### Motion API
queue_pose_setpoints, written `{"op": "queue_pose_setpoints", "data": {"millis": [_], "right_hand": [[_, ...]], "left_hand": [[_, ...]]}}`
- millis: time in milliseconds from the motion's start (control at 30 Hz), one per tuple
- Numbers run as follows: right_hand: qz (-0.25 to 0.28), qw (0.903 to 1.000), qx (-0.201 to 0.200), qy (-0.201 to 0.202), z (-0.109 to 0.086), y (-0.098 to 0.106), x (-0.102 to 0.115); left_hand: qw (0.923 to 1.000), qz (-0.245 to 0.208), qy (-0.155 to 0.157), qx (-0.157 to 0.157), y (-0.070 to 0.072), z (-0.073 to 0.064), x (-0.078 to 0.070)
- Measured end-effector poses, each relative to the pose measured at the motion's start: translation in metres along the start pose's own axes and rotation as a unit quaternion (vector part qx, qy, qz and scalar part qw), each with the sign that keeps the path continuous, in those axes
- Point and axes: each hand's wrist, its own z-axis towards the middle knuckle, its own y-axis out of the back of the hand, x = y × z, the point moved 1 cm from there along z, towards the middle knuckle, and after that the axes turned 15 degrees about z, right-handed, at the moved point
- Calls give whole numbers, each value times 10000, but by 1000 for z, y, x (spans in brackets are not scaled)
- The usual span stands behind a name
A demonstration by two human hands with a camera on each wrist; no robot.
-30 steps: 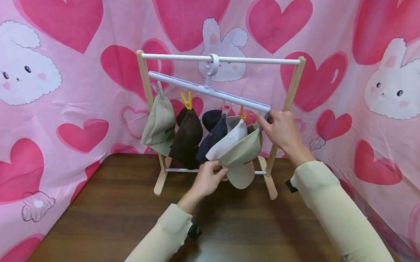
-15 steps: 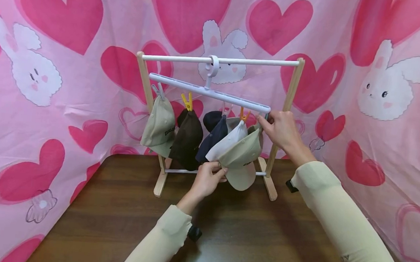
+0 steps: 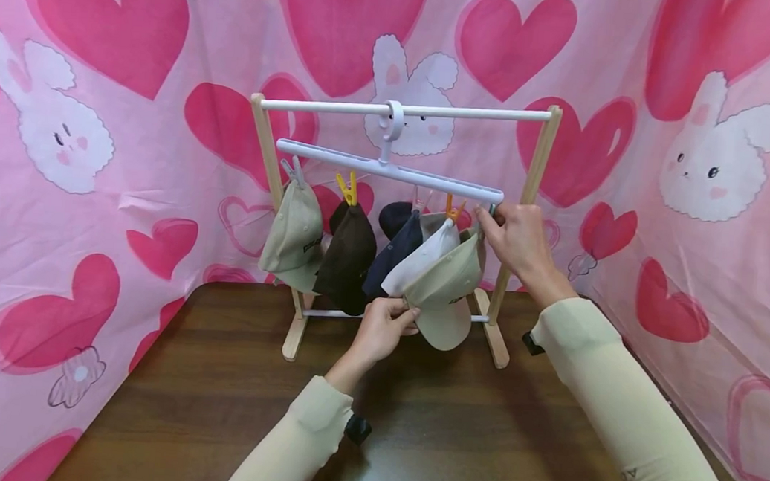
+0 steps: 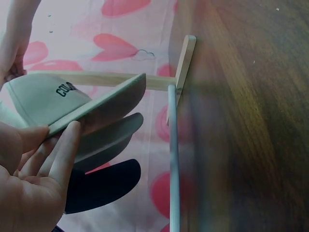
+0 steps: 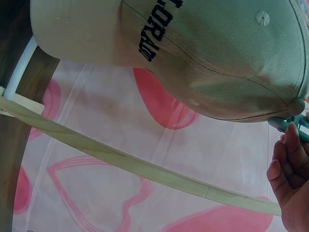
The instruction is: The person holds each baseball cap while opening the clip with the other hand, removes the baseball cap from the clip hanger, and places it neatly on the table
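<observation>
At hanger's (image 3: 429, 179) right end, teal clip (image 5: 278, 124) is pinched in right hand (image 3: 522, 239), beige cap brim (image 3: 444, 327) in left hand (image 3: 382, 328), apparently for steadying.

Over there the rack (image 3: 538, 169) stands at the far side of the table (image 3: 425, 437), cloth (image 3: 239, 29) behind. Its top bar (image 3: 327, 107) bears the hanger (image 3: 436, 181); caps (image 3: 346, 256) hang in a row beneath, the rightmost cap (image 3: 448, 275) between left fingers (image 4: 67, 150) and right fingers (image 5: 293, 145).

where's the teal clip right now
In the right wrist view, the teal clip is at the right edge, between the beige cap above it and the right hand below.
</observation>
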Motion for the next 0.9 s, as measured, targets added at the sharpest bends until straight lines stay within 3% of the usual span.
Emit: {"op": "queue_pose_setpoints", "data": {"millis": [267,467,700,900], "right_hand": [[12,10000,-73,28,2,1,1],[-5,9997,13,-258,2,2,4],[-157,9993,-62,-325,1,2,6],[-178,9986,-10,-490,0,1,9]], "left_hand": [[9999,-23,22,135,3,-1,2],[9997,-70,-33,248,5,-1,5],[9996,-84,70,242,-4,13,39],[9994,-120,125,312,-3,11,41]]}}
